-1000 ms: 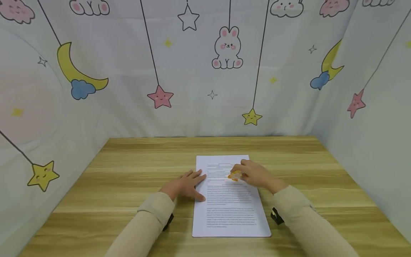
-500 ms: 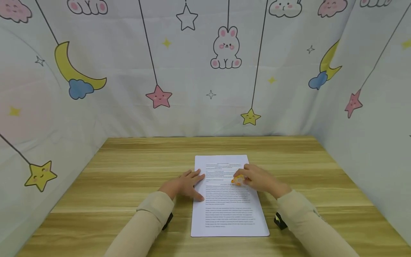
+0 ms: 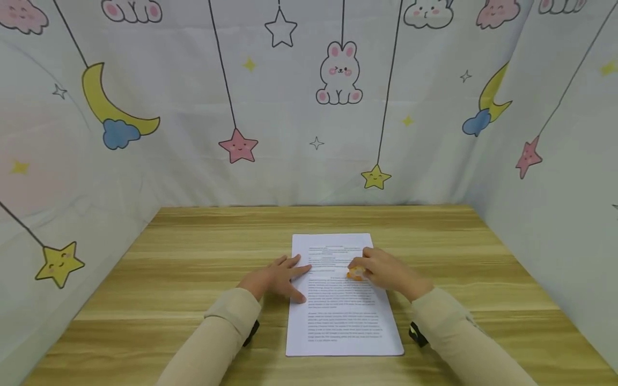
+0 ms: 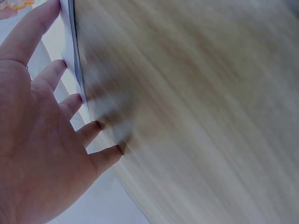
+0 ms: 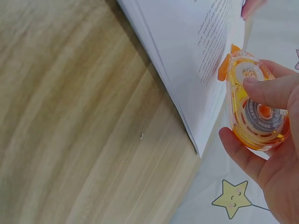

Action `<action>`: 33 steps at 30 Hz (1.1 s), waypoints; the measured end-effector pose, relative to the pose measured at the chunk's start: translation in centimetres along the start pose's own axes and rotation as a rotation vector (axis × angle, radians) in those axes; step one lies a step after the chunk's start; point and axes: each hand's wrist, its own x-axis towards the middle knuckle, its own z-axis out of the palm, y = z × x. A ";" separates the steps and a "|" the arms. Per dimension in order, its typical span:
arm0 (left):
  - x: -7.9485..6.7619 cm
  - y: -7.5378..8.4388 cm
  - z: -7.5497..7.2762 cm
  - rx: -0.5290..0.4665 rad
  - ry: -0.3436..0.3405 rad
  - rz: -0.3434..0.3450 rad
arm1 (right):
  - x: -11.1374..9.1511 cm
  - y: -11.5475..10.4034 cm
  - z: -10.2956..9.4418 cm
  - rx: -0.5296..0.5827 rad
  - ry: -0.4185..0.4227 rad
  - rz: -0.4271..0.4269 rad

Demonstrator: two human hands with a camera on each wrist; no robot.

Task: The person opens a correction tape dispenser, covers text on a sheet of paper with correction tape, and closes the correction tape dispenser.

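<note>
Correction tape: a clear and orange dispenser [image 5: 254, 114], over the paper [image 3: 343, 309], right of the paper's middle and in its farther half, level with the gap just above the long paragraph [image 3: 340, 295]. Its orange tip [image 5: 224, 68] points in over the printed side; whether it touches the page I cannot tell.
Right hand: reaches in over the paper's right edge [image 3: 388, 272], fingers and thumb closed round the dispenser's two faces, a firm-looking hold.
Paper: lies flat, print upward; in the right wrist view its edge looks thick, perhaps several sheets.
Left hand: at the paper's left edge [image 3: 279, 280], palm down, fingers spread and nearly straight, index finger and thumb on the margin; it grips nothing.
Just changed: the dispenser has slid slightly toward the paper's near edge over the last second, from beside the upper lines to this gap; the left hand and the paper have kept their places.
Meaning: the work seems to sit at this upper-middle part of the page, with the left hand probably steadying it.
Sleeves: pale cuffs [image 3: 236, 308], one on either side of the paper's nearer half, a black wrist piece [image 3: 418, 334] under each.
Surface: striped wood [image 3: 193, 268] all round the paper.
Backdrop: white cloth [image 3: 294, 107] beyond the paper's far edge, printed with stars, moons and a rabbit.
</note>
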 end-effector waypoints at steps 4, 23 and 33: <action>0.0 0.2 -0.1 0.008 0.001 -0.010 | 0.2 0.0 0.0 -0.009 -0.017 0.009; 0.1 0.1 -0.1 0.020 0.000 -0.015 | 0.6 -0.8 -0.3 -0.156 -0.073 -0.087; 0.0 0.2 -0.1 0.024 0.000 -0.019 | 0.9 -0.4 -0.2 -0.216 -0.112 -0.141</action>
